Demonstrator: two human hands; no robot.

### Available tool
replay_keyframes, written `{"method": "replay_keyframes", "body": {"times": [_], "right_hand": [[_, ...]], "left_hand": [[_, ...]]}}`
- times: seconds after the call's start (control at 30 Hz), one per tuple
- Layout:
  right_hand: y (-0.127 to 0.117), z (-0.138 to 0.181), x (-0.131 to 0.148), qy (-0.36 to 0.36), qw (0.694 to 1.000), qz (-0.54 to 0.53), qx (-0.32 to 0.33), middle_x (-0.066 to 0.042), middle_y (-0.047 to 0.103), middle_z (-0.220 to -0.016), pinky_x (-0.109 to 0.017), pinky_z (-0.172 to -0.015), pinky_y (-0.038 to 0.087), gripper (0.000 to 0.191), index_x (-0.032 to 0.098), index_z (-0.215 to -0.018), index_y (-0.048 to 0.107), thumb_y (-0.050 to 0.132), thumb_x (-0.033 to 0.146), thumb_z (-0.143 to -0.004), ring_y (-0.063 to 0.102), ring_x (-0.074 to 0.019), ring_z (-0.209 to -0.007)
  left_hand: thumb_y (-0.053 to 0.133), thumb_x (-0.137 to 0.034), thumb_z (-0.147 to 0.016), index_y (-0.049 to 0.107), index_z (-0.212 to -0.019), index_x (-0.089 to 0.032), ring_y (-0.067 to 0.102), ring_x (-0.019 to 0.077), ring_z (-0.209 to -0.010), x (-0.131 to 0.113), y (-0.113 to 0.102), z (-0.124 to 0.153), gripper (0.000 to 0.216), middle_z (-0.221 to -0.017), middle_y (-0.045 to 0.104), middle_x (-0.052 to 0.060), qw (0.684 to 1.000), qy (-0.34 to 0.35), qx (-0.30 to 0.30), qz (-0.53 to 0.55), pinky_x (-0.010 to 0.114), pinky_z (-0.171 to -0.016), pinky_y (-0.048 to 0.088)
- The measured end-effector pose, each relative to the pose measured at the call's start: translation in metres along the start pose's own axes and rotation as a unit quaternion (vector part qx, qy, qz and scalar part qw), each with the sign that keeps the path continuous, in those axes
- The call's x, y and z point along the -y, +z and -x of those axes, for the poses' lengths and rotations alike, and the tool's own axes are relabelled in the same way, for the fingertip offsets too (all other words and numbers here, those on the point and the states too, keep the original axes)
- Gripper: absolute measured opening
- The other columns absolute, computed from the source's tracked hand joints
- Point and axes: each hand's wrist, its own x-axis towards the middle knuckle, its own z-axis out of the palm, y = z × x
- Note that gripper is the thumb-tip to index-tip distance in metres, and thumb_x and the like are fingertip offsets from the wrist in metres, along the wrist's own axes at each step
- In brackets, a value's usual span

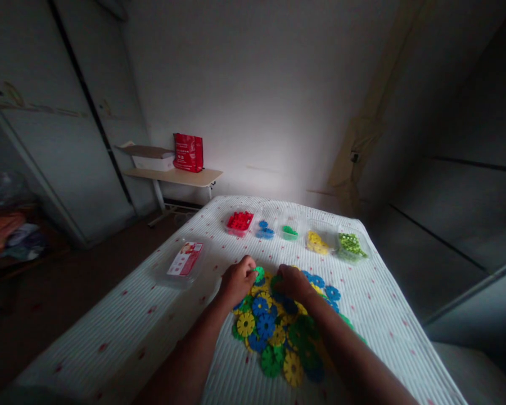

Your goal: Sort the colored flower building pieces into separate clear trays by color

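A loose pile of notched plastic snowflake discs in blue, yellow and green (266, 325) lies on the table before me. My left hand (238, 281) is over the pile's far left side, pinching a green snowflake disc (259, 274) between thumb and fingers. To its right, my right hand (294, 283) reaches down into the far part of the pile. Its fingers are curled and closed at another green disc (275, 282), which they partly cover. My right forearm hides some of the discs on that side.
Along the table's (168, 332) far side stand clear tubs with red pieces (240, 221), blue discs (265, 230), green discs (290, 232), yellow discs (317, 242) and light green pieces (351, 246). A labelled clear lid (184, 260) lies left. Behind, a side table (181, 177) bears a red bag (188, 152) and a white box (153, 162).
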Motion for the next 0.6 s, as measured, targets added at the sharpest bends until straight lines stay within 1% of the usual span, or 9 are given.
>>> {"method": "replay_keyframes", "body": {"times": [0.1, 0.17, 0.27, 0.33, 0.37, 0.43, 0.5, 0.53, 0.6], "right_hand": [[0.002, -0.004, -0.004, -0.005, 1.000, -0.028, -0.007, -0.009, 0.067, -0.090, -0.023, -0.060, 0.037, 0.028, 0.016, -0.093, 0.063, 0.056, 0.019, -0.066, 0.061, -0.0194, -0.082], [0.002, -0.006, -0.008, -0.016, 0.998, -0.057, -0.007, -0.007, 0.067, -0.086, -0.021, -0.059, 0.037, 0.023, 0.016, -0.087, 0.064, 0.056, 0.015, -0.065, 0.060, -0.0174, -0.079], [-0.003, -0.008, -0.020, -0.004, 0.990, -0.139, -0.002, -0.003, 0.066, -0.075, -0.018, -0.054, 0.037, 0.019, 0.016, -0.081, 0.065, 0.055, 0.012, -0.066, 0.059, -0.0122, -0.065], [-0.007, -0.009, -0.030, 0.015, 0.983, -0.183, -0.014, -0.002, 0.065, -0.070, -0.017, -0.050, 0.038, 0.019, 0.015, -0.083, 0.065, 0.054, 0.012, -0.068, 0.057, -0.0097, -0.055], [-0.009, -0.009, -0.035, 0.017, 0.981, -0.194, -0.025, -0.002, 0.065, -0.069, -0.017, -0.050, 0.039, 0.020, 0.015, -0.084, 0.065, 0.054, 0.013, -0.068, 0.056, -0.0094, -0.053], [-0.013, -0.008, -0.041, -0.005, 0.981, -0.187, -0.050, -0.002, 0.066, -0.072, -0.018, -0.053, 0.041, 0.021, 0.015, -0.086, 0.066, 0.054, 0.014, -0.069, 0.058, -0.0106, -0.056], [-0.016, -0.006, -0.041, -0.057, 0.983, -0.164, -0.053, -0.003, 0.069, -0.078, -0.020, -0.061, 0.044, 0.023, 0.016, -0.087, 0.068, 0.055, 0.014, -0.068, 0.061, -0.0130, -0.067], [-0.017, -0.005, -0.040, -0.087, 0.984, -0.152, -0.036, -0.003, 0.069, -0.082, -0.020, -0.065, 0.045, 0.025, 0.016, -0.088, 0.069, 0.055, 0.013, -0.068, 0.062, -0.0139, -0.072], [-0.019, -0.002, -0.034, -0.137, 0.983, -0.121, 0.024, -0.003, 0.070, -0.088, -0.021, -0.071, 0.045, 0.031, 0.018, -0.092, 0.070, 0.055, 0.012, -0.066, 0.063, -0.0157, -0.079]], "left_hand": [[0.052, -0.021, -0.073, 0.050, -0.076, -0.021, 0.051, 0.0104, -0.059, 0.003, 0.001, 0.000, 0.003, -0.059, 0.054, -0.006, 0.999, 0.004, -0.015, 0.035, 0.019, -0.056, 0.032], [0.052, -0.021, -0.072, 0.050, -0.075, -0.020, 0.050, 0.0103, -0.058, 0.004, 0.001, -0.001, 0.003, -0.059, 0.053, -0.006, 0.998, 0.007, -0.023, 0.056, 0.019, -0.056, 0.032], [0.053, -0.020, -0.071, 0.051, -0.075, -0.020, 0.050, 0.0103, -0.058, 0.006, 0.001, -0.001, 0.004, -0.059, 0.053, -0.005, 0.997, 0.003, -0.033, 0.075, 0.019, -0.056, 0.033], [0.053, -0.020, -0.071, 0.052, -0.075, -0.020, 0.050, 0.0104, -0.058, 0.006, 0.001, -0.001, 0.005, -0.059, 0.053, -0.005, 0.996, -0.003, -0.037, 0.083, 0.019, -0.056, 0.033], [0.053, -0.020, -0.071, 0.053, -0.076, -0.021, 0.050, 0.0103, -0.058, 0.007, 0.001, -0.001, 0.005, -0.059, 0.053, -0.005, 0.996, -0.003, -0.037, 0.085, 0.019, -0.056, 0.033], [0.053, -0.020, -0.071, 0.052, -0.076, -0.020, 0.050, 0.0102, -0.058, 0.007, 0.001, -0.001, 0.005, -0.059, 0.053, -0.005, 0.996, 0.006, -0.034, 0.083, 0.018, -0.056, 0.033], [0.052, -0.020, -0.072, 0.052, -0.076, -0.020, 0.051, 0.0101, -0.058, 0.007, 0.002, -0.001, 0.005, -0.059, 0.053, -0.005, 0.996, 0.018, -0.030, 0.078, 0.018, -0.055, 0.033], [0.051, -0.020, -0.072, 0.051, -0.077, -0.020, 0.051, 0.0101, -0.058, 0.007, 0.003, -0.001, 0.005, -0.059, 0.053, -0.005, 0.996, 0.023, -0.028, 0.077, 0.018, -0.055, 0.033], [0.050, -0.020, -0.072, 0.051, -0.078, -0.020, 0.052, 0.0102, -0.058, 0.008, 0.003, -0.001, 0.005, -0.060, 0.055, -0.005, 0.996, 0.027, -0.027, 0.077, 0.018, -0.056, 0.034]]}}
